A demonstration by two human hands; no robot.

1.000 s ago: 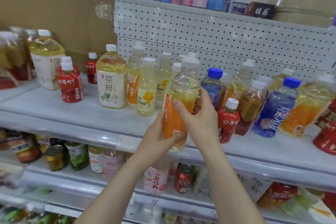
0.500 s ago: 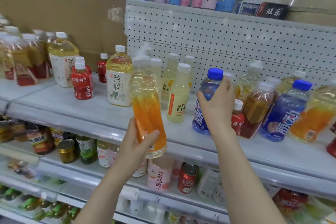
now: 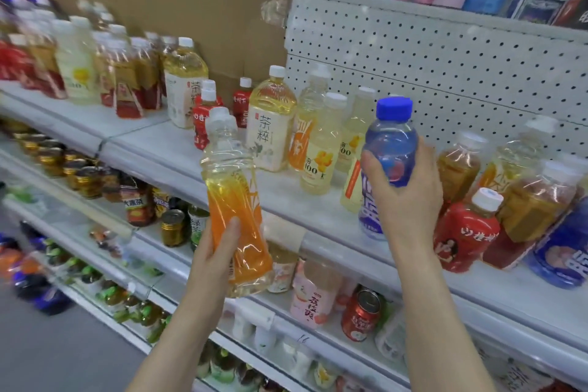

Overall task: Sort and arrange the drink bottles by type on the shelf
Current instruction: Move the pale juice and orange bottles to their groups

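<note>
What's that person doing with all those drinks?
A person is sorting drink bottles on a shop shelf. Their left hand holds an orange drink bottle out in front of the shelf, tilted a little. Their right hand grips a blue-capped bottle at the shelf's front. Around them the kinds are mixed: a yellow tea bottle and a red bottle stand among others, so the sorting isn't finished.
</note>
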